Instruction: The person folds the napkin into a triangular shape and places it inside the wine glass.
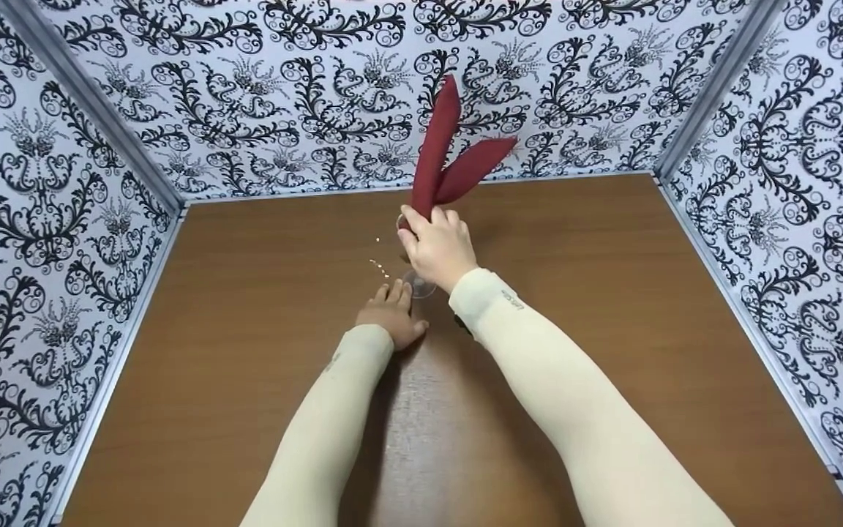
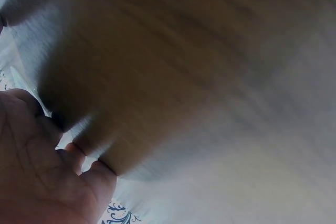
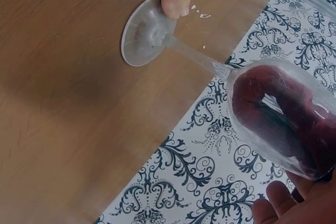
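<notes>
A clear stemmed wine glass (image 3: 195, 56) stands on the table with a red cloth napkin (image 1: 430, 165) tucked into its bowl. Two pointed ends of the napkin rise above the rim, one tall and upright, the other leaning right. My right hand (image 1: 440, 249) grips the napkin near the glass rim; the right wrist view shows its curled fingers (image 3: 278, 199) beside the bowl. My left hand (image 1: 391, 315) lies low on the table, its fairly straight fingertips touching the edge of the glass foot (image 3: 142, 35). In the left wrist view, the palm (image 2: 42, 177) hides the glass.
Small white specks (image 1: 379, 268) lie on the brown wooden table (image 1: 260, 293) left of the glass. Black-and-white patterned walls (image 1: 246, 88) with grey metal corner posts (image 1: 99, 102) enclose the back and both sides.
</notes>
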### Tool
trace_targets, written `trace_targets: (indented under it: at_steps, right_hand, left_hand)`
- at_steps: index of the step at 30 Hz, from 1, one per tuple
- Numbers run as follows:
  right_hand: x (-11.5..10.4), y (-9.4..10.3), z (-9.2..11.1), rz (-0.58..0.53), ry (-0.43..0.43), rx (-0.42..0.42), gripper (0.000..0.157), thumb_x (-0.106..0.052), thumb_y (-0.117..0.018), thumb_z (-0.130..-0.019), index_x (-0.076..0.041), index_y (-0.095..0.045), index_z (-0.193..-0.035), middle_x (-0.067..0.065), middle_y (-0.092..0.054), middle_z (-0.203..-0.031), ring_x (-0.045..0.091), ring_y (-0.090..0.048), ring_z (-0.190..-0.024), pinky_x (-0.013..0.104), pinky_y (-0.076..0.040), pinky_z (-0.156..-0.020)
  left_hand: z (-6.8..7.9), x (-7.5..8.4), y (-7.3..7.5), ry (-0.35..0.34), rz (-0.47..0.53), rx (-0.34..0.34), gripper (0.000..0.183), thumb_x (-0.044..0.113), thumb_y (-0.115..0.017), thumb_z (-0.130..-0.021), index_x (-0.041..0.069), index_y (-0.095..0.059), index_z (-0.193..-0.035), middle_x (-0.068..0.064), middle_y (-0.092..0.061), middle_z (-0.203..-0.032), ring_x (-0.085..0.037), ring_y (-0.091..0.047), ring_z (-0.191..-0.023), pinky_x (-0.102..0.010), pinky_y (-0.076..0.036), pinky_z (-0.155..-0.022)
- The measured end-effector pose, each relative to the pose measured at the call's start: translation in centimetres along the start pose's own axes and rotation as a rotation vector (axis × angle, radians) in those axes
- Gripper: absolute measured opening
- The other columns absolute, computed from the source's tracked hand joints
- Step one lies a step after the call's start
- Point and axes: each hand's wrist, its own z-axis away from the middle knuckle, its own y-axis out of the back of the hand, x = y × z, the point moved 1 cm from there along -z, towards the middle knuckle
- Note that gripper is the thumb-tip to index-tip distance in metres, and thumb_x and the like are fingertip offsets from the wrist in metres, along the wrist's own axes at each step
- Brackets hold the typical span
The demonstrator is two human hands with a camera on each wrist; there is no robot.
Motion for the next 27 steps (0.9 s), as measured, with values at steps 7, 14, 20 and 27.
trace_targets:
  at_steps: [7, 14, 20, 27]
  right_hand:
    - [0.6, 0.4, 0.2, -0.058, 0.037, -0.001, 0.05, -0.048, -0.038, -0.095, -0.037, -0.032, -0.143, 0.014, -0.054, -0.122, 0.034, -0.044, -0.109, 0.048, -0.037, -0.091]
    - [1.0, 0.6, 0.3, -0.081, 0.061, -0.018, 0.055, -0.048, -0.039, -0.094, -0.037, -0.023, -0.146, 0.016, -0.053, -0.122, 0.034, -0.041, -0.112, 0.046, -0.034, -0.095]
    - [2.0, 0.6, 0.5, -0.108, 0.096, 0.032, 0.061, -0.046, -0.04, -0.094, -0.028, -0.019, -0.149, 0.011, -0.056, -0.115, 0.031, -0.042, -0.115, 0.043, -0.032, -0.101]
    - [4.1, 0.5, 1.1, -0.243, 0.07, 0.176, 0.057, -0.036, -0.052, -0.09, -0.011, -0.036, -0.138, 0.007, -0.057, -0.122, 0.025, -0.048, -0.116, 0.039, -0.036, -0.1]
  left_hand:
    - [0.6, 0.2, 0.6, 0.002, 0.006, -0.014, 0.089, 0.068, -0.038, -0.085, 0.014, -0.012, -0.15, -0.004, -0.008, -0.157, -0.03, -0.011, -0.143, -0.048, -0.022, -0.112]
    - [1.0, 0.5, 0.9, -0.001, 0.003, -0.005, 0.086, 0.064, -0.04, -0.086, 0.012, -0.016, -0.149, -0.006, -0.011, -0.157, -0.03, -0.014, -0.143, -0.047, -0.024, -0.111]
    - [1.0, 0.6, 1.0, -0.005, 0.006, 0.019, 0.087, 0.065, -0.042, -0.085, 0.012, -0.018, -0.149, -0.007, -0.013, -0.156, -0.031, -0.016, -0.142, -0.048, -0.025, -0.111]
    - [0.2, 0.3, 0.2, -0.003, -0.011, 0.021, 0.091, 0.069, -0.041, -0.082, 0.014, -0.015, -0.15, -0.005, -0.012, -0.157, -0.03, -0.014, -0.143, -0.048, -0.026, -0.11]
